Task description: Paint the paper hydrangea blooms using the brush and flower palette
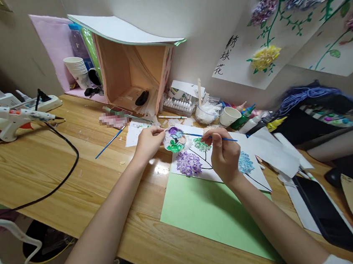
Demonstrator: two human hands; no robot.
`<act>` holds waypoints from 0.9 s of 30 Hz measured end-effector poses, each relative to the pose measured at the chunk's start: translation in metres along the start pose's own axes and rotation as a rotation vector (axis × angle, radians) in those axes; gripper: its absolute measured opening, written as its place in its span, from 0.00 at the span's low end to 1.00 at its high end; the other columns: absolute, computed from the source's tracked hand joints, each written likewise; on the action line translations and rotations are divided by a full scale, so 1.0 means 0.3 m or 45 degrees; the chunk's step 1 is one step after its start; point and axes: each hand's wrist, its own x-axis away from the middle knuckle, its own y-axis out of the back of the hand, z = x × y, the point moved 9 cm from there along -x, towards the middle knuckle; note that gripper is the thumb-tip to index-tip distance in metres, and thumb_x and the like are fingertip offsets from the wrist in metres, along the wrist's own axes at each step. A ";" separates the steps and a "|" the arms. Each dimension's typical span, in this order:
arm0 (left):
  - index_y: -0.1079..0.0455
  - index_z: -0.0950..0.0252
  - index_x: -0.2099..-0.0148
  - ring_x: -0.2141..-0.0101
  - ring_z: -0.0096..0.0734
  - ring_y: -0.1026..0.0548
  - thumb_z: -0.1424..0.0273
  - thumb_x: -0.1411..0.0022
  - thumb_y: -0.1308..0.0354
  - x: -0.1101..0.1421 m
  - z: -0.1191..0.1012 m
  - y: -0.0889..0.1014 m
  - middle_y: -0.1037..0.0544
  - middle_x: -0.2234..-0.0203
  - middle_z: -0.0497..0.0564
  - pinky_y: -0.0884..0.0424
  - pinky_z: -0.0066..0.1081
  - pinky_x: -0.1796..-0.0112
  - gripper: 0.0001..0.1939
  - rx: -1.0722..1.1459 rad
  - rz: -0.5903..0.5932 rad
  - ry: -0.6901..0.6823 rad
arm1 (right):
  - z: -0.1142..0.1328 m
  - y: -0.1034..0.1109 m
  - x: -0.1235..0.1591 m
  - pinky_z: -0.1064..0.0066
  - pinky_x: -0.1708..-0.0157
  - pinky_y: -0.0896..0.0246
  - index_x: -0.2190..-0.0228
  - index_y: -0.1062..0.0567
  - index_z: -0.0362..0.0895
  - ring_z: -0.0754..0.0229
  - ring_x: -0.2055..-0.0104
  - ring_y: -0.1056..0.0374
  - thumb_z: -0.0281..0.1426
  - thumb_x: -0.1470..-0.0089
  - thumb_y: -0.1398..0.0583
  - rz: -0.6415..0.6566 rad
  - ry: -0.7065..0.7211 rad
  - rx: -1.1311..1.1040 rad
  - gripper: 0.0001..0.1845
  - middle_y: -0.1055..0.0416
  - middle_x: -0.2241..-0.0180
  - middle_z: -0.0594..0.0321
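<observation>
palette (167, 142) in left hand (149, 142) holds green, purple paint (175, 147)

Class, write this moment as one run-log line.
left hand: holds paint palette | right hand: holds blue paintbrush, tip over palette | table: white sheet with purple, green, blue flowers, partly on green sheet

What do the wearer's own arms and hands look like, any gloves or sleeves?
Left hand and right hand are both ungloved, with no watch, bracelet or ring visible. Both forearms are uncovered. A whitish sleeve edge shows low on the right arm; too little shows at the left to describe a sleeve. No cables or markings seen on either arm.
</observation>
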 end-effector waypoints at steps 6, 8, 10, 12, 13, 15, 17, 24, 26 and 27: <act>0.26 0.67 0.69 0.75 0.30 0.25 0.69 0.53 0.40 0.003 -0.002 -0.015 0.23 0.76 0.49 0.26 0.31 0.72 0.08 -0.071 0.061 -0.026 | 0.004 -0.016 0.004 0.70 0.71 0.39 0.70 0.29 0.44 0.64 0.71 0.34 0.32 0.36 0.51 0.055 0.005 -0.028 0.14 0.31 0.73 0.62; 0.26 0.67 0.68 0.75 0.29 0.25 0.69 0.53 0.40 0.005 -0.007 -0.017 0.22 0.75 0.49 0.26 0.30 0.71 0.09 -0.110 0.068 -0.040 | 0.004 -0.023 0.005 0.70 0.71 0.38 0.70 0.30 0.44 0.64 0.71 0.34 0.32 0.36 0.52 0.086 -0.004 -0.030 0.14 0.30 0.73 0.62; 0.26 0.67 0.68 0.75 0.29 0.25 0.68 0.53 0.40 0.005 -0.007 -0.017 0.22 0.75 0.49 0.26 0.29 0.71 0.09 -0.115 0.067 -0.032 | 0.005 -0.020 0.004 0.70 0.71 0.38 0.70 0.29 0.45 0.64 0.71 0.34 0.32 0.36 0.52 0.075 -0.006 -0.031 0.15 0.30 0.73 0.62; 0.26 0.67 0.68 0.75 0.29 0.25 0.68 0.52 0.40 0.006 -0.004 -0.019 0.22 0.75 0.49 0.26 0.30 0.71 0.09 -0.101 0.070 -0.020 | 0.005 -0.013 0.003 0.71 0.71 0.38 0.70 0.29 0.45 0.64 0.72 0.34 0.33 0.36 0.52 0.048 -0.010 -0.029 0.15 0.30 0.73 0.63; 0.26 0.67 0.68 0.75 0.29 0.25 0.68 0.52 0.40 0.006 -0.004 -0.020 0.22 0.75 0.49 0.26 0.30 0.71 0.09 -0.094 0.070 -0.021 | 0.005 -0.012 0.003 0.71 0.72 0.38 0.70 0.29 0.45 0.64 0.72 0.34 0.33 0.36 0.52 0.044 -0.016 -0.031 0.15 0.30 0.73 0.63; 0.26 0.67 0.68 0.75 0.29 0.25 0.69 0.52 0.41 0.007 -0.007 -0.022 0.22 0.75 0.49 0.26 0.30 0.71 0.08 -0.096 0.071 -0.035 | 0.001 -0.016 0.002 0.71 0.72 0.38 0.70 0.29 0.44 0.65 0.72 0.34 0.33 0.36 0.52 0.056 -0.031 -0.042 0.15 0.30 0.73 0.63; 0.26 0.67 0.69 0.75 0.29 0.25 0.69 0.51 0.41 0.007 -0.010 -0.023 0.23 0.75 0.49 0.26 0.29 0.71 0.08 -0.118 0.071 -0.054 | -0.005 -0.018 0.002 0.71 0.72 0.38 0.70 0.29 0.44 0.65 0.73 0.34 0.33 0.36 0.52 0.056 -0.049 -0.063 0.16 0.30 0.73 0.63; 0.25 0.68 0.66 0.72 0.33 0.23 0.69 0.50 0.41 -0.010 -0.003 0.001 0.20 0.72 0.52 0.26 0.30 0.70 0.09 -0.170 0.023 -0.054 | -0.008 0.050 0.000 0.72 0.78 0.40 0.74 0.29 0.44 0.66 0.78 0.35 0.39 0.36 0.52 -0.204 -0.079 -0.138 0.20 0.32 0.78 0.65; 0.24 0.68 0.64 0.69 0.35 0.22 0.69 0.49 0.43 -0.011 -0.022 0.028 0.19 0.69 0.55 0.26 0.31 0.67 0.11 -0.296 -0.063 -0.126 | -0.012 0.061 0.005 0.73 0.81 0.44 0.76 0.31 0.44 0.67 0.81 0.38 0.39 0.36 0.53 -0.235 -0.118 -0.159 0.22 0.35 0.81 0.67; 0.24 0.69 0.64 0.67 0.35 0.22 0.70 0.48 0.43 -0.009 -0.037 0.043 0.19 0.68 0.55 0.26 0.31 0.66 0.11 -0.381 -0.122 -0.178 | -0.009 0.057 0.007 0.73 0.82 0.46 0.77 0.32 0.44 0.68 0.82 0.40 0.39 0.36 0.53 -0.209 -0.123 -0.168 0.22 0.36 0.82 0.67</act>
